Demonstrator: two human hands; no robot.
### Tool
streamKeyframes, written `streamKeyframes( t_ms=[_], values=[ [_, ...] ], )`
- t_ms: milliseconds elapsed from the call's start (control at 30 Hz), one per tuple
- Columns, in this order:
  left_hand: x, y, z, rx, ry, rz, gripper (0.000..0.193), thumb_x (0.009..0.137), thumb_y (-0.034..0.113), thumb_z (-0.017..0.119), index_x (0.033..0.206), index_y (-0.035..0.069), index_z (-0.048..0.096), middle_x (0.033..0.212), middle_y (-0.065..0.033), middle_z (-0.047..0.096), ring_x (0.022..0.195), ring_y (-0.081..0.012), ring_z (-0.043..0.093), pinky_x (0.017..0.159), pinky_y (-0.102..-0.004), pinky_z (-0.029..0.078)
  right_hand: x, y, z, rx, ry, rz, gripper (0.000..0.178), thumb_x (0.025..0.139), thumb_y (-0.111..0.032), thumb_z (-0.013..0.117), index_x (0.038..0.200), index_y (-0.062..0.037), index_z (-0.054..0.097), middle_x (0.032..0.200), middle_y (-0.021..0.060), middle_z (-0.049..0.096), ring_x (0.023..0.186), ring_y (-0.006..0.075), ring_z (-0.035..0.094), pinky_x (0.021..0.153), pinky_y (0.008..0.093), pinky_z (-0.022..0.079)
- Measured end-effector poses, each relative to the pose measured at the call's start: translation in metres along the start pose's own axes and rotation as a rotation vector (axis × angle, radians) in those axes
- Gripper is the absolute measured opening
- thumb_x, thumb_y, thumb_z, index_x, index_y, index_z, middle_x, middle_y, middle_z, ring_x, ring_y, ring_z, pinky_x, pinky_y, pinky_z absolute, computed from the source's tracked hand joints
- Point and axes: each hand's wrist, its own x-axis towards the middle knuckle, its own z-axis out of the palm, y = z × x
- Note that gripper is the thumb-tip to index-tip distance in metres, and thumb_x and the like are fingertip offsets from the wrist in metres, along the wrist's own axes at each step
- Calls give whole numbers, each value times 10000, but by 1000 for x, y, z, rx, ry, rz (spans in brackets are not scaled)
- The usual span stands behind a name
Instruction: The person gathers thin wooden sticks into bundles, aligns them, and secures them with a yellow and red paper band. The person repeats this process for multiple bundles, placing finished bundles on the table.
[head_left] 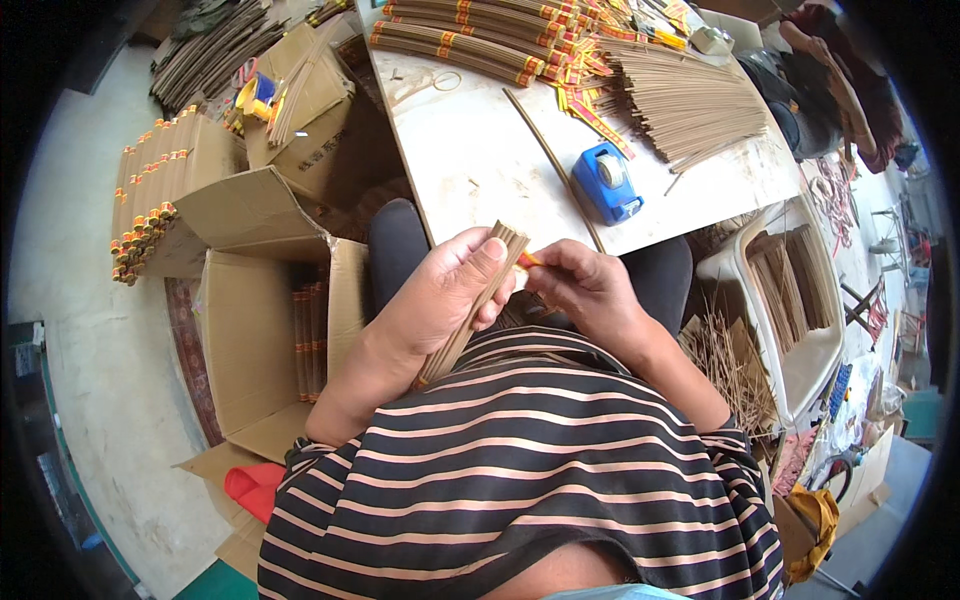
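Striped fabric of the person's shirt (520,470) is filling the bottom of the frame, closest to the lens, dark with pale pink bands. Just above it, at the centre of the picture, both bare hands are working together. The left hand (440,290) is wrapping fully around a bundle of incense sticks (480,300), fingers and thumb closed tight on it, so that the brown sticks are slanting from the shirt up toward the table edge, their cut ends showing above the thumb. The right hand (585,285) is sitting just beside it, its fingertips pinched shut on a small orange and yellow strip (528,261) that is touching the bundle near its top.

Above the hands, a pale table (470,170) is taking up the upper middle of the frame. A blue tape dispenser (607,182) is resting near its lower edge, a loose heap of sticks (690,100) is spreading across its upper right, and banded bundles (460,35) are lying in rows along its top. At the left of the frame, an open cardboard box (260,330) is standing on the floor with more bundles inside. At the right, a white basket (790,300) is holding further sticks.
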Motion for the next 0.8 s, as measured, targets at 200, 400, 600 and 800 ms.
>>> streamKeyframes(
  t_ms=[200, 400, 600, 800],
  values=[
    [-6, 5, 10, 36, 43, 26, 409, 943, 381, 437, 1131, 18, 460, 737, -16, 488, 549, -42, 405, 472, -142, 322, -16, -19, -12, 287, 17, 23, 155, 898, -141, 566, 928, 8, 589, 676, -11, 540, 572, 38, 474, 510, 184, 406],
    [-7, 5, 14, 38, -12, 31, 404, 945, 367, 441, 1137, 12, 467, 744, -14, 496, 572, -47, 423, 481, -145, 332, -18, -32, -11, 276, -56, -7, 161, 911, -139, 545, 962, 6, 591, 714, -16, 546, 606, 39, 484, 539, 178, 417],
    [-8, 6, 14, -26, -18, 14, 318, 961, 296, 430, 1099, 14, 479, 734, 9, 488, 572, -16, 421, 489, -125, 350, -20, -36, -9, 282, -28, -32, 149, 910, -122, 541, 967, 6, 589, 754, -1, 562, 632, 61, 510, 579, 189, 444],
    [-10, 7, 16, -18, -10, 8, 325, 959, 302, 436, 1096, 13, 488, 732, 7, 485, 561, -17, 419, 484, -125, 352, -14, -26, -9, 116, 34, -205, 136, 894, -132, 571, 896, 3, 589, 712, -7, 552, 613, 53, 491, 548, 183, 423]
  ],
)
